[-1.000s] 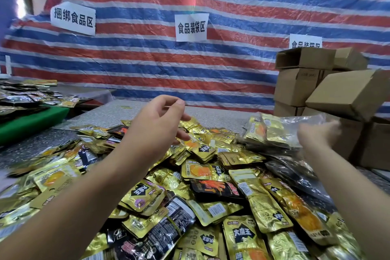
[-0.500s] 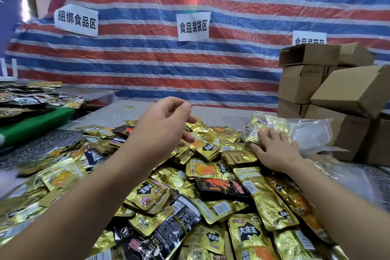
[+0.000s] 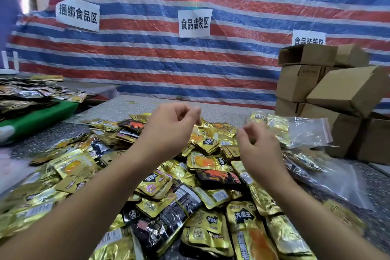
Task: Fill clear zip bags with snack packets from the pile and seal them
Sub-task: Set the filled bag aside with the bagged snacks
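A big pile of gold and black snack packets (image 3: 190,175) covers the grey table. My left hand (image 3: 168,131) hovers above the far middle of the pile with loosely curled fingers, holding nothing. My right hand (image 3: 257,145) hovers just to its right, fingers also loosely curled and empty. A filled clear zip bag (image 3: 295,131) with gold packets inside lies at the far right of the pile, apart from my right hand. More clear bags (image 3: 333,177) lie flat to the right.
Stacked cardboard boxes (image 3: 329,95) stand at the back right. A green-edged table (image 3: 35,118) with more packets sits at the left. A red, white and blue striped tarp (image 3: 232,59) with paper signs hangs behind the table.
My right hand let go of the filled zip bag, left it at the far right of the pile and drew back toward the middle. My left hand stayed hovering over the pile.
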